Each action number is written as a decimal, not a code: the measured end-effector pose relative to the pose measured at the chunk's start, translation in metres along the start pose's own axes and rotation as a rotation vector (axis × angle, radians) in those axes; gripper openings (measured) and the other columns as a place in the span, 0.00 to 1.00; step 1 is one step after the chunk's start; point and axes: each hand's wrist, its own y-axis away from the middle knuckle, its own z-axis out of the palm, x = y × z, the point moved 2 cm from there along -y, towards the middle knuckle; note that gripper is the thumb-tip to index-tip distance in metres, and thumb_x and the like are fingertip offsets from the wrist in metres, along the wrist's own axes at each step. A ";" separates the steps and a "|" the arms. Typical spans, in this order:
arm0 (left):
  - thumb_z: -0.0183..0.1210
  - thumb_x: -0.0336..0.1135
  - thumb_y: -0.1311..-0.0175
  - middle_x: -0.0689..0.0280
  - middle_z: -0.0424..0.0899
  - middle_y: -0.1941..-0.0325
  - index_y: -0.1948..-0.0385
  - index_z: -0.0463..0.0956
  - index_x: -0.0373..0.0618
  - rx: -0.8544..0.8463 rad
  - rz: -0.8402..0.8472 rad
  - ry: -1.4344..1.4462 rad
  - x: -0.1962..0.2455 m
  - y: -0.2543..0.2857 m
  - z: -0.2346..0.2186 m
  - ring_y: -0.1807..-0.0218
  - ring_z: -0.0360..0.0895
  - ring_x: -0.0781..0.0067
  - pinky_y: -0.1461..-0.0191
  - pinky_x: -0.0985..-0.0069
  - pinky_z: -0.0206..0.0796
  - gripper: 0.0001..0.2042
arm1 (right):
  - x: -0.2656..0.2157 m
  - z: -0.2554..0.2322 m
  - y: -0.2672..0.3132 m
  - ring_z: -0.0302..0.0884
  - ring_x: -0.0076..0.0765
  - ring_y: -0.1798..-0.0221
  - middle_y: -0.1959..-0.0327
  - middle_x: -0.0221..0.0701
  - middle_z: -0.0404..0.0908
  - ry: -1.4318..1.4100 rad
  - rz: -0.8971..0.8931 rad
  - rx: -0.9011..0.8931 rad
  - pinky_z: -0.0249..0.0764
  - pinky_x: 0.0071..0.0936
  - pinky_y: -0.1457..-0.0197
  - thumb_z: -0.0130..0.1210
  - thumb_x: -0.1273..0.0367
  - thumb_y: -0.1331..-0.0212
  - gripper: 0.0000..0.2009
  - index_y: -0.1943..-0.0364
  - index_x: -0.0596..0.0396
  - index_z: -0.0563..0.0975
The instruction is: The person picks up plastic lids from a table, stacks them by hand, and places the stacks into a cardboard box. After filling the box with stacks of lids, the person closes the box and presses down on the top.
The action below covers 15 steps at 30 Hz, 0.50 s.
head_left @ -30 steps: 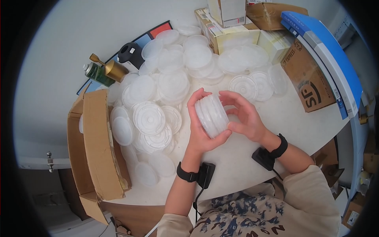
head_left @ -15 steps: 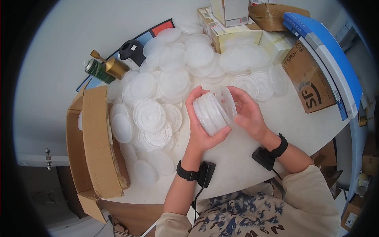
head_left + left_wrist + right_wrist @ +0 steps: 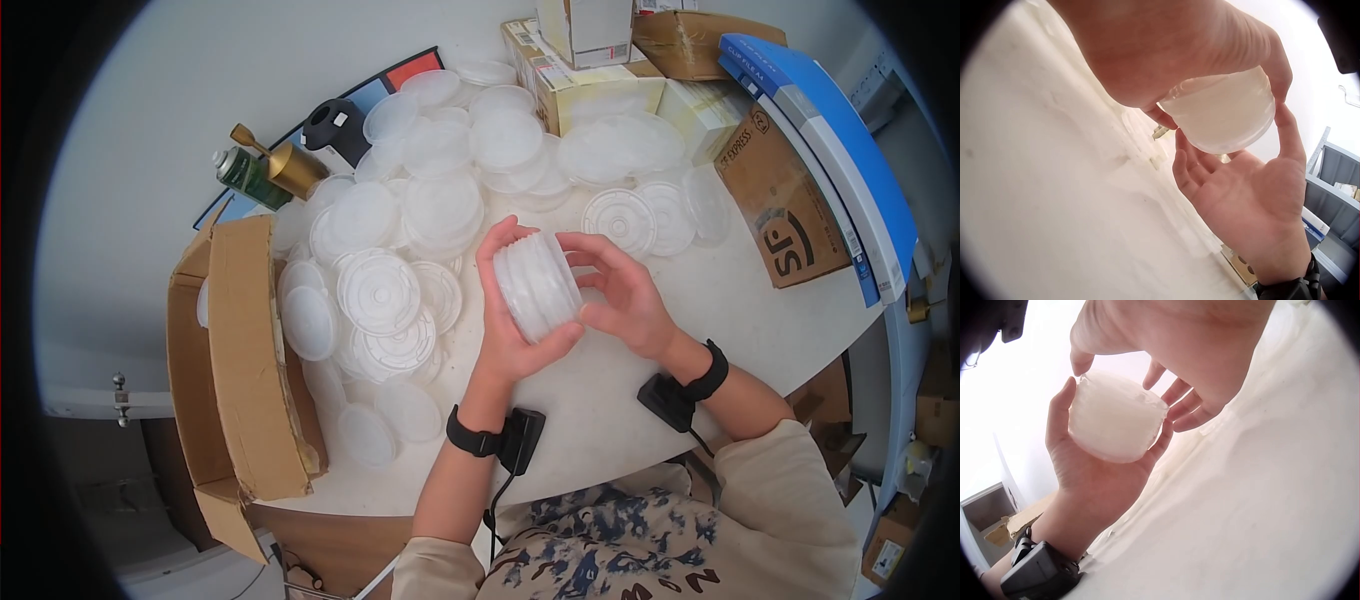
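A thick stack of translucent white plastic lids point(image 3: 537, 287) is held up above the table, tilted on edge. My left hand point(image 3: 508, 335) grips it from the left, fingers around the far side and thumb along the near rim. On the other side my right hand point(image 3: 632, 308) has curved fingers and thumb at the rim of the end lid. In the left wrist view the flat face of the end lid point(image 3: 1222, 112) shows, the right palm point(image 3: 1247, 194) behind it. The right wrist view shows the stack point(image 3: 1116, 419) resting in the left palm point(image 3: 1094, 472).
Many loose lids point(image 3: 440, 205) lie heaped across the table's left and back. An open cardboard box point(image 3: 250, 370) stands at the left edge. Boxes point(image 3: 590, 90), a brown carton point(image 3: 780, 200) and blue file folders point(image 3: 830, 150) line the back right. A spray can point(image 3: 245, 178) stands back left.
Half a second ago the right hand held one lid tilted away from the stack. Now that lid lies flush against the stack. The left hand has hardly moved.
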 end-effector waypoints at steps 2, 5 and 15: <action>0.70 0.32 0.59 0.59 0.59 0.40 0.30 0.44 0.47 -0.007 -0.007 0.011 -0.001 0.000 -0.001 0.38 0.64 0.62 0.38 0.63 0.66 0.51 | 0.001 -0.001 0.000 0.66 0.30 0.39 0.36 0.29 0.66 0.002 -0.003 -0.006 0.68 0.31 0.40 0.65 0.65 0.47 0.33 0.34 0.52 0.66; 0.71 0.32 0.60 0.59 0.58 0.39 0.30 0.44 0.47 -0.026 0.010 -0.052 -0.003 0.000 -0.002 0.38 0.64 0.62 0.38 0.63 0.65 0.52 | 0.001 0.000 0.000 0.66 0.31 0.39 0.37 0.29 0.66 0.011 -0.004 -0.012 0.68 0.31 0.40 0.65 0.65 0.46 0.32 0.35 0.52 0.67; 0.74 0.34 0.61 0.58 0.57 0.37 0.31 0.42 0.47 -0.043 0.037 -0.139 -0.005 0.001 -0.004 0.38 0.63 0.62 0.38 0.64 0.63 0.55 | 0.003 -0.002 0.000 0.68 0.32 0.41 0.38 0.30 0.68 0.008 0.020 -0.047 0.69 0.33 0.40 0.64 0.66 0.44 0.30 0.36 0.52 0.68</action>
